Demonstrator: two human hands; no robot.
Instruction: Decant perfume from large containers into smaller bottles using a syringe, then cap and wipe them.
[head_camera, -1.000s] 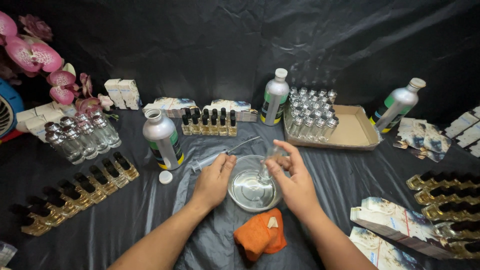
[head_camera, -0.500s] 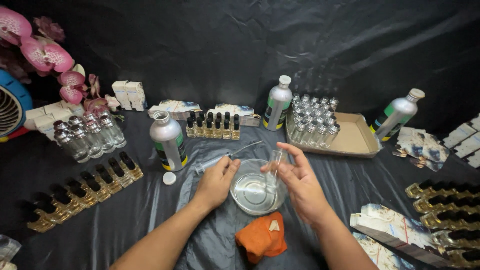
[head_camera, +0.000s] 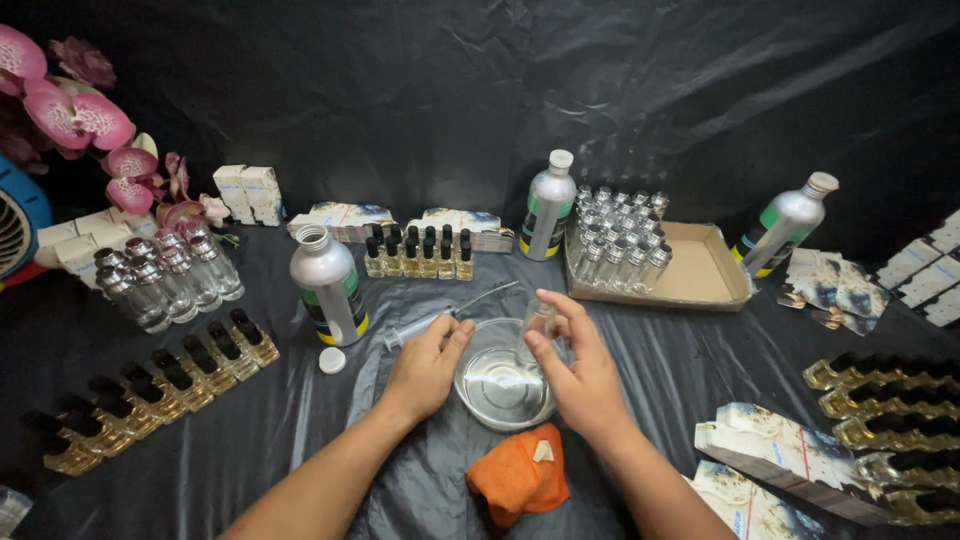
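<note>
Head cam, looking down. Left hand (head_camera: 425, 362) grips a syringe (head_camera: 452, 313), fingers closed round the barrel, needle end angled up and right over the table. Right hand (head_camera: 580, 372) pinches a small clear bottle (head_camera: 540, 322) between thumb and fingers, held over the glass bowl (head_camera: 503, 385), which has a little clear liquid in it. My read: best to keep the bottle upright and steady above the bowl so drips land inside, and bring the syringe tip square to the bottle mouth w/o wobble.

Around: an open silver can (head_camera: 328, 284) stands just left of the left hand, its white cap (head_camera: 332, 360) lying on the black sheet beside it. An orange cloth (head_camera: 518, 476) sits right below the bowl, near both wrists. Behind, a row of small dark-capped bottles (head_camera: 418, 256) and a cardboard tray (head_camera: 700, 275) w/ clear bottles. The open can looks easiest to knock w/ the left elbow; gold-tinted bottles (head_camera: 150, 385) crowd the left edge too.
</note>
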